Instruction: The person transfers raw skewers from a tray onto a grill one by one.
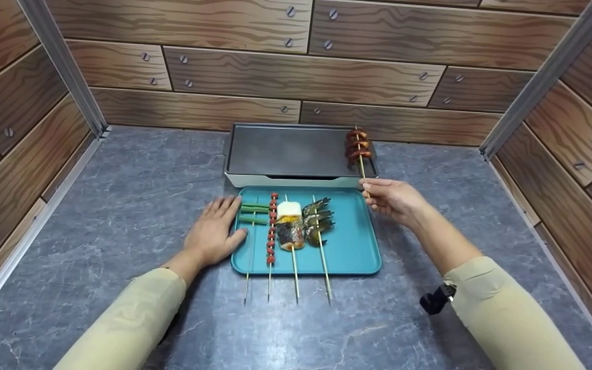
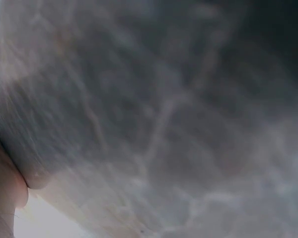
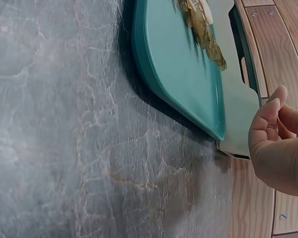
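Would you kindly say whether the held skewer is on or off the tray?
Off the tray: the right hand holds the skewer, its top over the griddle.

Wood-grain walls (image 1: pixel 275 74) with screw heads (image 1: pixel 333 14) meet at metal posts (image 1: pixel 63 64) around a grey marbled tabletop (image 1: pixel 142 205).

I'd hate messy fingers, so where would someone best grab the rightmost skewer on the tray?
Probably pinch the bare stick from the near side: its near end juts past the tray, clear of the food threaded farther along.
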`<state>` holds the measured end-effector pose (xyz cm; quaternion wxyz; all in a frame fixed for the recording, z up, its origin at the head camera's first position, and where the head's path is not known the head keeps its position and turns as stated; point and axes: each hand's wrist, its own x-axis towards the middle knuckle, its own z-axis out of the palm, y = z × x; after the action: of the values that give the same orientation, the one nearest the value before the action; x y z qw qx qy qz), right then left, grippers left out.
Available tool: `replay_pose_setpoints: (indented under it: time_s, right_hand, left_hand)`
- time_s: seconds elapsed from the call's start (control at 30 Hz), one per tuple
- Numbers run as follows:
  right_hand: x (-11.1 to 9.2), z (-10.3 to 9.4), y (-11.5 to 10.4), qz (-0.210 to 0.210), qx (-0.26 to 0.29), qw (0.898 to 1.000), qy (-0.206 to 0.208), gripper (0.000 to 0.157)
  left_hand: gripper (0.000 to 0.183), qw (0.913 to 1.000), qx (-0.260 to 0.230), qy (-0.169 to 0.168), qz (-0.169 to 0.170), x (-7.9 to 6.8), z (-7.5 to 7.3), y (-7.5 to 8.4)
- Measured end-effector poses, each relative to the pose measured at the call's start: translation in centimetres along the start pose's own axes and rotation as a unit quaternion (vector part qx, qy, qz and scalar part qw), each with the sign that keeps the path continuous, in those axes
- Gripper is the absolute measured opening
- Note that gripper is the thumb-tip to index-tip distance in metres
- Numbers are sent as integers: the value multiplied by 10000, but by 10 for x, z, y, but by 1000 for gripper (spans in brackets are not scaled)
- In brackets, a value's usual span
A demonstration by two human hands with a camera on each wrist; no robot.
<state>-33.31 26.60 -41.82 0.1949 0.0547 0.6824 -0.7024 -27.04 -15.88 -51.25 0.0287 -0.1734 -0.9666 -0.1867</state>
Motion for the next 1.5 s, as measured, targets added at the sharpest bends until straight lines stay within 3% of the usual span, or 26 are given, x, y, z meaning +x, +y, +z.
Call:
replay_pose_setpoints:
  time_s: [0.53, 0.97, 1.2, 1.5]
  right_hand:
    - [11, -1, 0, 99, 111, 9999, -39, 51]
    - [11, -4, 3, 89, 470, 9989, 30, 37]
    - [5, -9, 5, 188, 193, 9996, -12, 30]
    - [-32, -8, 12, 496, -322, 9980, 221, 58]
  left_hand:
    - [82, 10000, -38, -31, -43, 0, -1, 0]
    - [82, 10000, 7, 19, -17, 1, 2, -2]
    - [82, 10000, 12, 33, -17, 2, 2, -1]
    - [81, 10000, -48, 23, -21, 1, 0, -1]
